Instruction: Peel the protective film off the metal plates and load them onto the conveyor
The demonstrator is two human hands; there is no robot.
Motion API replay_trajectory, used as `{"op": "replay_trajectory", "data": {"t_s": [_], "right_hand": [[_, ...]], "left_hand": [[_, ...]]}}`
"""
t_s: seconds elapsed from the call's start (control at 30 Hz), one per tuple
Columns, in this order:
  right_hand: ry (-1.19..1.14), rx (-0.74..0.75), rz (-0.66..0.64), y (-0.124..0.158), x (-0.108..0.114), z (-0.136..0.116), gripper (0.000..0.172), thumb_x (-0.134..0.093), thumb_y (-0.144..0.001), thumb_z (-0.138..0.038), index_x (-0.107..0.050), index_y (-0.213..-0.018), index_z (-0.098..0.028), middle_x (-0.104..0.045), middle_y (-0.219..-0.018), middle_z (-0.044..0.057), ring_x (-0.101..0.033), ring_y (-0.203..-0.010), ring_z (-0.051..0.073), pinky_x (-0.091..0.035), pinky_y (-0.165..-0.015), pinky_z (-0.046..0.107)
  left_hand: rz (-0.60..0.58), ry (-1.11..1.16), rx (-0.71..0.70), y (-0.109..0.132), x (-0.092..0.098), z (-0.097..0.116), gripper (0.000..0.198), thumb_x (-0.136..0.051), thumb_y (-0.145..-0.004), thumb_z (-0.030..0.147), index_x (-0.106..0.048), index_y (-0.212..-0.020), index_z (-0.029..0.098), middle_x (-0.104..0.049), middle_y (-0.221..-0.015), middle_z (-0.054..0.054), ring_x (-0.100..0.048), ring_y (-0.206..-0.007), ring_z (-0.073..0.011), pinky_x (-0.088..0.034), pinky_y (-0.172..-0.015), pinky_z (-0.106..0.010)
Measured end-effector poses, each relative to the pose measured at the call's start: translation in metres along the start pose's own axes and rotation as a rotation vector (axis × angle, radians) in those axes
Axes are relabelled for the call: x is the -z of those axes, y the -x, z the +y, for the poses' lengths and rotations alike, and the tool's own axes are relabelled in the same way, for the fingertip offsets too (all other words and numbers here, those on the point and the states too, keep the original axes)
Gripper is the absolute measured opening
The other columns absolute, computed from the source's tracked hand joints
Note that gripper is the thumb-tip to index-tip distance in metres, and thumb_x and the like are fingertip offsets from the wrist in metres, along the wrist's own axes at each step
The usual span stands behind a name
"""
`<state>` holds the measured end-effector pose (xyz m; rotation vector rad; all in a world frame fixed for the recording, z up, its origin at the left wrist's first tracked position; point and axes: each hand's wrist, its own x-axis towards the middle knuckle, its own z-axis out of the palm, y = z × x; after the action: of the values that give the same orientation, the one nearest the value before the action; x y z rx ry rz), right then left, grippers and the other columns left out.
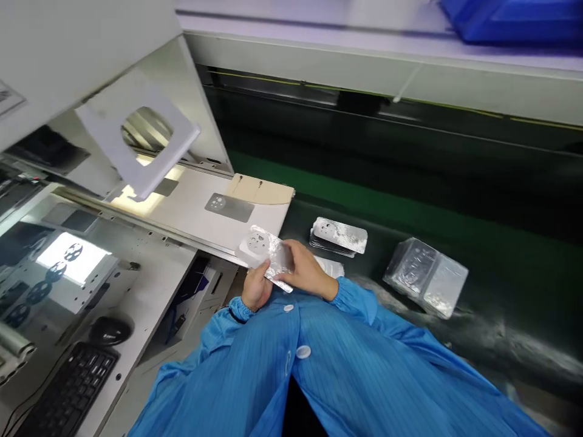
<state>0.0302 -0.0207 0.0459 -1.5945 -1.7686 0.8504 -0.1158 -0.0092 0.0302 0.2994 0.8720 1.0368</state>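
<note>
Both my hands hold one thin silvery plate with round camera holes (264, 247), wrapped in shiny film, just in front of my chest. My left hand (255, 289) grips its lower left edge from below, fingers curled. My right hand (306, 272) lies over its right end, fingers closed on it. A similar grey plate (229, 207) lies flat on the white machine tray (191, 212) just beyond. A small stack of the same plates (339, 236) sits on the dark green belt (410, 212) to the right of my hands.
A clear plastic bag of parts (426, 276) lies on the belt further right. At left stand a machine with a hinged white cover (136, 136), a black keyboard (68, 391) and a mouse (109, 331). A blue bin (514, 18) sits at the top right.
</note>
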Motion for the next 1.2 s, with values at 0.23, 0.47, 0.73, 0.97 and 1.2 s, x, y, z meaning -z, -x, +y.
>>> {"op": "replay_trajectory", "data": {"t_s": [0.23, 0.47, 0.73, 0.97, 1.2], "right_hand": [[0.318, 0.013, -0.157, 0.028, 0.031, 0.027, 0.043, -0.074, -0.065, -0.034, -0.047, -0.094, -0.02, -0.057, -0.101, 0.005, -0.055, -0.092, 0.019, -0.046, -0.078, 0.029], [0.572, -0.208, -0.029, 0.024, 0.116, 0.111, 0.048, -0.061, -0.065, -0.009, -0.047, -0.111, -0.016, -0.041, -0.137, 0.017, -0.039, -0.123, 0.033, -0.025, -0.104, 0.056], [0.66, -0.373, -0.193, 0.012, 0.119, 0.158, 0.054, -0.078, -0.061, -0.022, -0.051, -0.107, -0.021, -0.029, -0.149, 0.013, -0.028, -0.131, 0.045, -0.038, -0.085, 0.072], [0.693, -0.339, -0.129, 0.016, 0.118, 0.145, 0.052, -0.071, -0.07, -0.013, -0.05, -0.117, -0.017, -0.043, -0.134, 0.018, -0.039, -0.123, 0.036, -0.039, -0.093, 0.061], [0.661, -0.227, -0.171, 0.042, 0.046, 0.118, 0.05, -0.068, -0.078, -0.035, -0.052, -0.12, -0.014, -0.05, -0.124, 0.017, -0.045, -0.117, 0.03, -0.04, -0.097, 0.042]], "left_hand": [[-0.268, -0.208, 0.236, -0.001, -0.017, -0.037, 0.048, -0.073, -0.073, 0.031, -0.059, -0.118, 0.023, -0.064, -0.122, -0.008, -0.048, -0.128, -0.0278, -0.036, -0.109, -0.044], [-0.276, -0.461, 0.141, -0.014, -0.014, -0.051, 0.067, -0.079, -0.061, 0.01, -0.053, -0.122, 0.025, -0.054, -0.118, -0.009, -0.051, -0.116, -0.025, -0.03, -0.108, -0.048], [-0.318, -0.585, 0.084, -0.026, -0.016, -0.068, 0.053, -0.078, -0.059, 0.009, -0.061, -0.107, 0.021, -0.06, -0.104, -0.006, -0.058, -0.095, -0.0193, -0.035, -0.103, -0.046], [-0.299, -0.801, 0.08, -0.028, 0.003, -0.076, 0.035, -0.078, -0.059, 0.011, -0.069, -0.092, 0.02, -0.065, -0.101, -0.008, -0.061, -0.085, -0.0188, -0.045, -0.093, -0.04], [-0.158, -0.936, 0.152, -0.032, 0.05, -0.093, 0.022, -0.076, -0.056, 0.006, -0.07, -0.074, 0.018, -0.068, -0.078, -0.005, -0.062, -0.07, -0.0167, -0.045, -0.095, -0.046]]}}
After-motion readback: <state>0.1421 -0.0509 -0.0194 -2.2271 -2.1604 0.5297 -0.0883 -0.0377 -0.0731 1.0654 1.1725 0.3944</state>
